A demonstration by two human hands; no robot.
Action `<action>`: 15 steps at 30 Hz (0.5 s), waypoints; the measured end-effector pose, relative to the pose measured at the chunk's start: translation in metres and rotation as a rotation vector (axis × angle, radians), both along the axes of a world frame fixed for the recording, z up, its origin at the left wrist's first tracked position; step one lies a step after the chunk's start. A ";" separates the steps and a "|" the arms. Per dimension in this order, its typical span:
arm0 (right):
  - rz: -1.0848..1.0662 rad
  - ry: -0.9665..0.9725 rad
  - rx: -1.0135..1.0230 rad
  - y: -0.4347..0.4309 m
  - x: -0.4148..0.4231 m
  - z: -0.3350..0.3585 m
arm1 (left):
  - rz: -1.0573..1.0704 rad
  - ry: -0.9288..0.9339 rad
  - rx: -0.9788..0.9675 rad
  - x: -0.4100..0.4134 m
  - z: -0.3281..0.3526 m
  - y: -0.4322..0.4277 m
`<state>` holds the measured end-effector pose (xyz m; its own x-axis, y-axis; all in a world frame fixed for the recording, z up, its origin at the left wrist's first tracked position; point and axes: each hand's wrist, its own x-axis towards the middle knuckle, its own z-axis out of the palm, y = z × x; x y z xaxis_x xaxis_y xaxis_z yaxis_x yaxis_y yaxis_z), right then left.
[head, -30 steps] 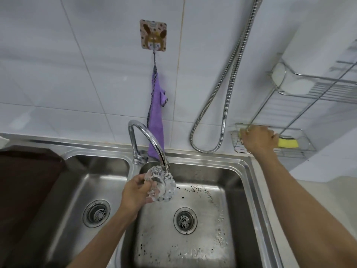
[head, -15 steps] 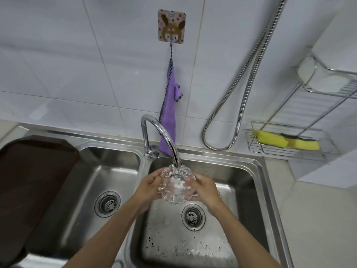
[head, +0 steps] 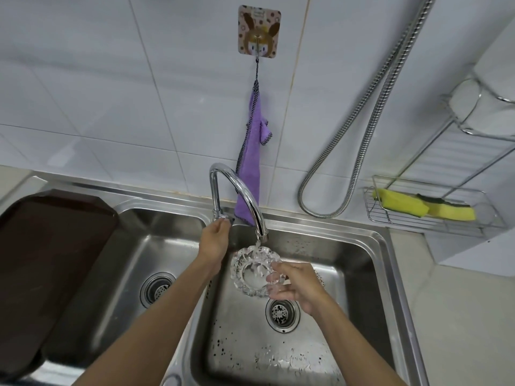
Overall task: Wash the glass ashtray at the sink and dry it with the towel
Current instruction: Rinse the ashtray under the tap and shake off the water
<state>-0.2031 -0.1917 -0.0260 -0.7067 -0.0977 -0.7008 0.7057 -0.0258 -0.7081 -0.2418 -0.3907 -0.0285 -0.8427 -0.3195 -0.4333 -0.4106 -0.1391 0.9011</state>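
From the head camera, my right hand (head: 296, 285) pinches the glass ashtray (head: 251, 272) by its right rim and holds it tilted under the spout of the faucet (head: 237, 188), above the right basin of the sink (head: 362, 247), where water falls on it. My left hand (head: 215, 242) curls its fingers on the faucet knob (head: 221, 217) at the base. The purple towel (head: 250, 174) hangs from the wall hook (head: 259, 33) behind the faucet.

No text can be read; tiny marks atop the cartoon wall hook (head: 259, 32), at twelve o'clock, are blurred.
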 end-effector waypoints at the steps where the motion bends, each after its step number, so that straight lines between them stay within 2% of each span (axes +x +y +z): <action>1: -0.003 0.000 -0.005 0.000 0.000 -0.001 | 0.003 -0.003 -0.011 -0.003 0.000 0.001; 10: -0.005 0.008 -0.021 0.007 0.000 -0.005 | -0.135 -0.015 -0.145 -0.032 0.010 0.010; 15: -0.001 0.053 -0.053 0.008 -0.001 -0.004 | -0.268 -0.025 -0.061 -0.014 0.006 0.004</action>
<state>-0.2037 -0.1837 -0.0296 -0.7425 -0.1336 -0.6564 0.6675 -0.0649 -0.7418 -0.2559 -0.3866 -0.0228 -0.8900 -0.1128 -0.4418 -0.4476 0.0320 0.8936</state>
